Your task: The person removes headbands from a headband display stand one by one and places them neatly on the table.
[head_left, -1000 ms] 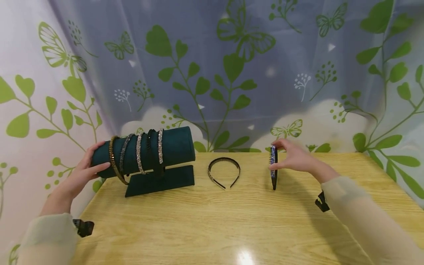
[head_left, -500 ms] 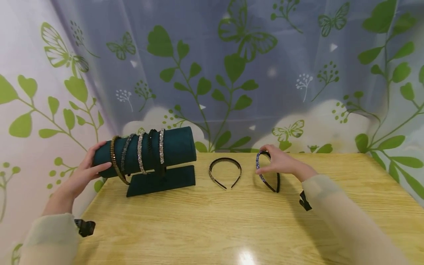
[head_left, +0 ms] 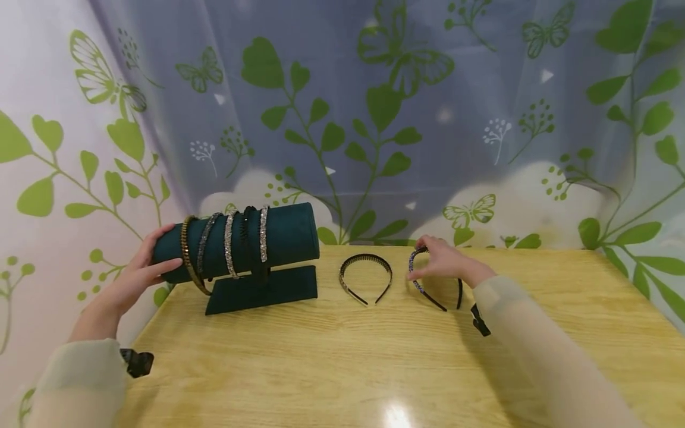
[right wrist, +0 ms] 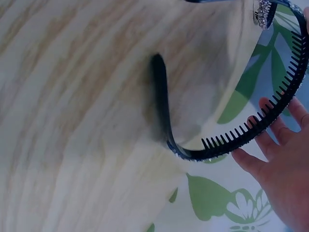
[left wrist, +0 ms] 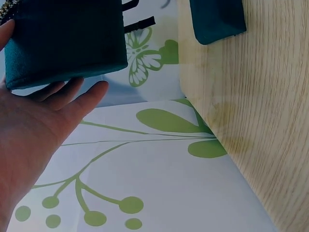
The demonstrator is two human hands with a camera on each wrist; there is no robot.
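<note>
In the head view my left hand holds the left end of a dark green padded roll stand, its thumb across the front; the left wrist view shows fingers behind the roll. At the right, my right hand pinches a headband with blue-purple sparkling stones. Its comb teeth show along the inner side of the band in the right wrist view, and its ends are low over the table. A second toothed headband lies flat between the stand and my right hand.
Several headbands hang round the roll, among them a gold one and a silver one. The wooden table extends to a leaf-and-butterfly curtain at the back. The roll's right part carries no headband.
My right hand has moved left with the blue-purple headband, turning it from edge-on so that its curve shows. My left hand stays on the roll stand.
</note>
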